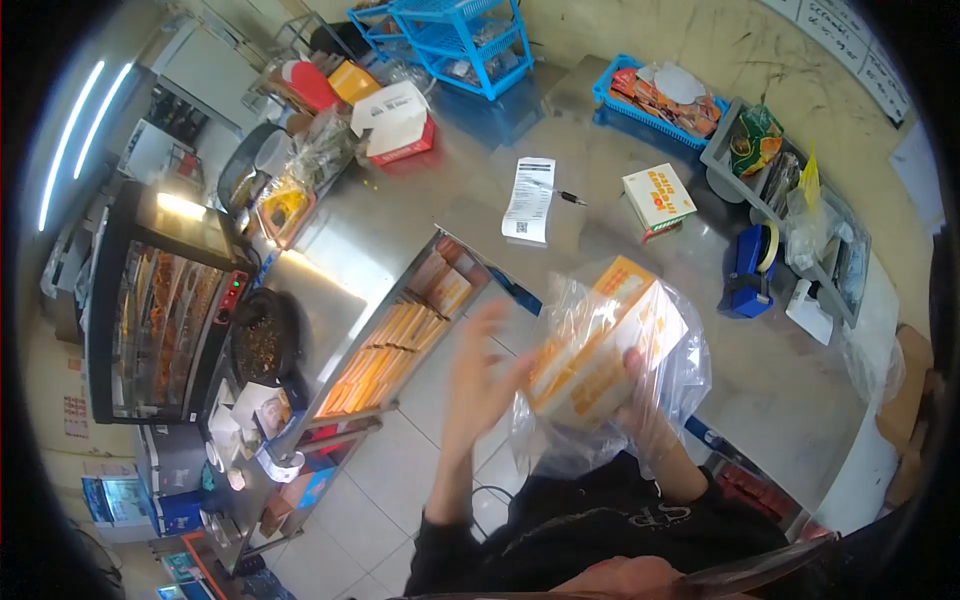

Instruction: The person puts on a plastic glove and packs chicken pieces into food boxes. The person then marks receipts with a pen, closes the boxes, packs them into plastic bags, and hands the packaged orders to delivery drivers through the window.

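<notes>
A long white and orange box point(590, 350) stands tilted inside a clear plastic bag point(690, 345), in front of my body. My right hand point(640, 400) holds the box from its right side, its fingers partly hidden by the shiny bag. To the left of the box is my left hand point(480, 370), somewhat blurred, with its fingers spread and nothing held; its fingertips come close to the box's left edge. Whether they touch the bag cannot be made out.
On the steel table point(600, 235) lie a receipt point(528, 200), a pen point(570, 198), a small box point(660, 197) and a blue tape dispenser point(748, 275). A blue basket point(655, 120) is behind. Folded boxes point(385, 350) fill a shelf at left, near a lit food warmer point(165, 310).
</notes>
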{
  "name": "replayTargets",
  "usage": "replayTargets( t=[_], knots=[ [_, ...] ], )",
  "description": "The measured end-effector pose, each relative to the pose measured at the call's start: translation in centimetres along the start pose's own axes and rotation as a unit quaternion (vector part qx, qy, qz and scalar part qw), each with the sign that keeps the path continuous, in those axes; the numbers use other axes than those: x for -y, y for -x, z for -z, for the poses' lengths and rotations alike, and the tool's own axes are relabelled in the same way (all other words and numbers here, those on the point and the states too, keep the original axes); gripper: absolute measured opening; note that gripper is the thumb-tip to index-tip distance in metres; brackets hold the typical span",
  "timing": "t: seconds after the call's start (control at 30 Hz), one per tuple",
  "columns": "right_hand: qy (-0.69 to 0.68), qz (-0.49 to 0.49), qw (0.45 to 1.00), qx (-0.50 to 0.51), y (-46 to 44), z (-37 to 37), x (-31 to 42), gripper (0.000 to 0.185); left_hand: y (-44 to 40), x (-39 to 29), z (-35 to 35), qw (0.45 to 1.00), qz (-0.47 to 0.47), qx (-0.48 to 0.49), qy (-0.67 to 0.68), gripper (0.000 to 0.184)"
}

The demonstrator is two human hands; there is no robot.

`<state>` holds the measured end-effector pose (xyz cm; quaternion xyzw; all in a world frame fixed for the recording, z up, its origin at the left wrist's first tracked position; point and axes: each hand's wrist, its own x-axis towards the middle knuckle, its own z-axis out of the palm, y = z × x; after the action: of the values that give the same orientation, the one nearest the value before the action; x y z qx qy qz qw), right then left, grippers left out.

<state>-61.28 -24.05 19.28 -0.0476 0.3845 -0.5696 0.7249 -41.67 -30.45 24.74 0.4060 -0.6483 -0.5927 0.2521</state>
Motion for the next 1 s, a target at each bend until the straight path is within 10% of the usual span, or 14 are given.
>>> replayTargets(
  t=[0.13,0.23,0.33,0.57,0.6,0.7,0.77,0.83,0.9,1.0],
  knots=[
    [0.017,0.034,0.998,0.048,0.1,9.3,0.3,0.048,-8.9,2.0,-4.2,0.982,0.109,0.043,0.146,0.035],
    [0.411,-0.088,0.907,0.026,0.2,10.0,0.4,0.056,-11.8,3.1,-7.1,0.984,0.110,0.018,0.138,0.033],
    [-0.106,-0.024,0.972,-0.208,-3.7,3.4,1.1,0.057,-11.8,4.0,-9.0,0.991,0.083,-0.034,0.096,0.032],
    [-0.094,0.050,0.990,-0.098,-5.4,7.7,1.5,0.056,-5.7,4.4,-10.0,0.982,0.012,-0.177,-0.059,0.031],
    [0.259,0.114,0.959,-0.031,-2.5,3.9,6.1,0.056,-5.8,4.6,-9.8,0.974,-0.003,-0.211,-0.081,0.031],
    [0.880,0.144,0.424,0.156,-1.8,4.2,14.0,0.046,-9.5,4.6,-9.3,0.934,-0.071,-0.321,-0.139,0.032],
    [0.897,-0.124,0.372,0.206,-1.2,1.2,19.6,0.047,-12.7,2.8,-6.4,0.910,-0.118,-0.361,-0.163,0.033],
    [0.775,0.122,0.579,0.223,-0.6,-3.3,24.4,0.040,-14.7,-1.9,-2.1,0.906,-0.155,-0.341,-0.195,0.030],
    [0.698,0.141,0.699,-0.062,-7.2,-4.2,26.9,0.048,-14.3,-4.4,-0.7,0.904,-0.173,-0.316,-0.229,0.027],
    [0.768,0.071,0.616,-0.162,-24.7,7.0,24.7,0.068,-14.3,-5.8,0.9,0.954,-0.190,-0.138,-0.188,0.031]
  ],
)
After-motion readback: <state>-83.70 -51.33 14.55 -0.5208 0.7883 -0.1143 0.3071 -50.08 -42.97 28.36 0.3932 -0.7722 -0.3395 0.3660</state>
